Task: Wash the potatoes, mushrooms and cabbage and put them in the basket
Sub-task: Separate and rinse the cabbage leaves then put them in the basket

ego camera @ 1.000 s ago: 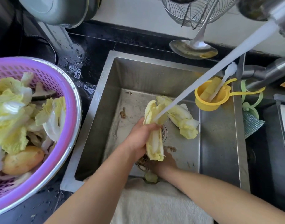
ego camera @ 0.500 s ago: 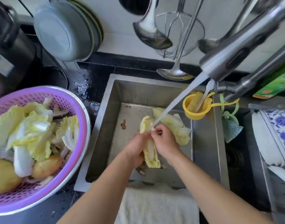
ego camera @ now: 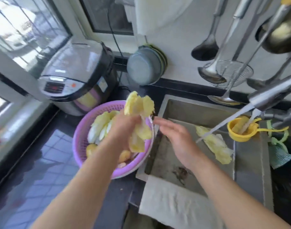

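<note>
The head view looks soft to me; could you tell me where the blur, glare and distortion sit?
Head view: motion blur smears the left hand, its cabbage leaf and the right hand; window glare washes the rice cooker lid; wide-angle bending curves the window frame and the hanging ladles.

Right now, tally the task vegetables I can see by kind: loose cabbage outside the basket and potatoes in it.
Cabbage in the left hand: 1, the held cabbage
Cabbage in the sink: 1, the sink cabbage
Potatoes in the purple basket: 2 showing, potato and second potato
Total: 4
</note>
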Tool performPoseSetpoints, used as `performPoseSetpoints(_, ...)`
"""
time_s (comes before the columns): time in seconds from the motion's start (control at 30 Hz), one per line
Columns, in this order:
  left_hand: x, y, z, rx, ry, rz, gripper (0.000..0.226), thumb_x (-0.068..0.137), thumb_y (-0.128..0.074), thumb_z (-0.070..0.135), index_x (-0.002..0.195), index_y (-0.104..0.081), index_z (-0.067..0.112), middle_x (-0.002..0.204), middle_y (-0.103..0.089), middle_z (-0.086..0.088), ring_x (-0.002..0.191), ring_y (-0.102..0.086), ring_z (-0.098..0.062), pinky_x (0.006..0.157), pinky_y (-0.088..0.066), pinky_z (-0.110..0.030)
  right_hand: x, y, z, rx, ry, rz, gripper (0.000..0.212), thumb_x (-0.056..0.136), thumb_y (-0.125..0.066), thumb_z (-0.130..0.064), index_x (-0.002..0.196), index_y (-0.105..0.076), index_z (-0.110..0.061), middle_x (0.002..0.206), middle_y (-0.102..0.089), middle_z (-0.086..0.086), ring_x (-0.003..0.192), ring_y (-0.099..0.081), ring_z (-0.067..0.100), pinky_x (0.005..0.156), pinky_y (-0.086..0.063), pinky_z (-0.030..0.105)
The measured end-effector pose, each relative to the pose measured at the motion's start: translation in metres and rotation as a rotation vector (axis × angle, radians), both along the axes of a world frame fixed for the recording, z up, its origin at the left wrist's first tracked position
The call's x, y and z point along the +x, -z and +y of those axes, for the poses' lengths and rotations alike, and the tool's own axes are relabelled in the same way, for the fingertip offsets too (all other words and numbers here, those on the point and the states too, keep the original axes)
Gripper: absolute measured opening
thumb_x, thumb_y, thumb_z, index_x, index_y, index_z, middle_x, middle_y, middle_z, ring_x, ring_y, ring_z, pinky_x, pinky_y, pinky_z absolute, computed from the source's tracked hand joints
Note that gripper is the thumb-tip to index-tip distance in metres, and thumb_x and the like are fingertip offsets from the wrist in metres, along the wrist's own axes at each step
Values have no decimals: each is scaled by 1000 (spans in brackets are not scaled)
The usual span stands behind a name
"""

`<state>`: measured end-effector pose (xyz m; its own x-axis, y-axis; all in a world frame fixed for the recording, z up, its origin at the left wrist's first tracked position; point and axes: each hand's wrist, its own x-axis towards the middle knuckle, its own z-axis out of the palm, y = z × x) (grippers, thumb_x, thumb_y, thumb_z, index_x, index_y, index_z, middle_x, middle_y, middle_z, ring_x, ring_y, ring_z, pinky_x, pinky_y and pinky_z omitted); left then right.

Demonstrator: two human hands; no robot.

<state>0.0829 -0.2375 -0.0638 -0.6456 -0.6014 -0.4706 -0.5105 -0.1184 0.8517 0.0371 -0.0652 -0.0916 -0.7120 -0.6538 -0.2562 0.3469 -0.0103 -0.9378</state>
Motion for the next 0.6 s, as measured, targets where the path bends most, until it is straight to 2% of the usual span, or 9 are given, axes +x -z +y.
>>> performPoseSetpoints(0.1, 14, -21, -57, -536, 127, -155, 21, 80, -69, 18, 101, -66, 20, 90, -72, -4, 86, -70, -31, 79, -58, -46, -3, 15, -6, 28, 111, -146, 33, 104, -50, -6, 97, -81, -15, 104, -79, 3, 101, -71, 17, 92, -54, 34)
performPoseSetpoints(0.17, 24, -13, -82, -773, 292, -397, 27, 85, -65, 23, 110, -57, 20, 103, -67, -6, 95, -62, -33, 83, -53, -45, -2, 34, 1, 191, 139, -132, 25, 104, -52, -4, 98, -76, -8, 100, -77, 12, 93, -69, 23, 86, -57, 35)
performPoseSetpoints(0.23, 35, 6, -87, -809, 499, -678, 61, 89, -68, 30, 144, -42, 20, 142, -54, -13, 128, -52, -35, 103, -46, -49, 0, 56, 17, 361, 135, -130, 22, 103, -53, -3, 97, -74, -6, 97, -75, 15, 84, -68, 21, 81, -56, 34)
performPoseSetpoints(0.3, 41, 21, -70, -782, 616, -848, 93, 94, -69, 46, 163, -14, 19, 171, -13, -19, 157, -17, -39, 124, -23, -59, -1, 84, 39, 543, 112, -160, 20, 102, -54, -3, 94, -73, -4, 94, -74, 16, 77, -66, 19, 71, -55, 29)
performPoseSetpoints(0.37, 37, 28, -37, -889, 605, -706, 88, 97, -64, 41, 164, -13, 17, 173, -4, -17, 159, -5, -39, 127, -12, -57, -6, 110, 68, 691, 136, -178, 20, 99, -54, -2, 93, -73, -3, 90, -72, 17, 72, -63, 20, 63, -51, 26)
performPoseSetpoints(0.43, 24, 31, 7, -930, 582, -323, 65, 96, -61, 19, 157, -38, 12, 163, -34, -16, 148, -32, -34, 121, -24, -43, -17, 130, 97, 833, 150, -118, 20, 97, -55, -6, 92, -74, -4, 90, -72, 15, 78, -63, 23, 69, -48, 29)
performPoseSetpoints(0.5, 7, 41, 56, -692, 546, -63, 48, 94, -57, 4, 140, -62, 13, 134, -63, -5, 123, -56, -19, 108, -39, -30, -35, 149, 126, 987, 75, -18, 19, 98, -54, -12, 88, -70, -13, 88, -66, 7, 85, -60, 22, 72, -45, 30)
performPoseSetpoints(0.57, -13, 75, 95, -403, 563, -71, 42, 94, -53, 0, 128, -71, 17, 117, -72, 4, 111, -66, -13, 103, -48, -27, -57, 169, 146, 1162, -16, 109, 12, 97, -53, -11, 94, -63, -16, 96, -59, 5, 89, -58, 23, 72, -47, 31)
performPoseSetpoints(0.6, -23, 99, 111, -289, 575, -126, 41, 95, -52, 1, 127, -71, 17, 116, -74, 3, 109, -68, -15, 101, -51, -29, -70, 185, 156, 1256, -44, 173, 17, 95, -54, -12, 109, -62, -14, 111, -58, 8, 102, -59, 28, 81, -51, 33)
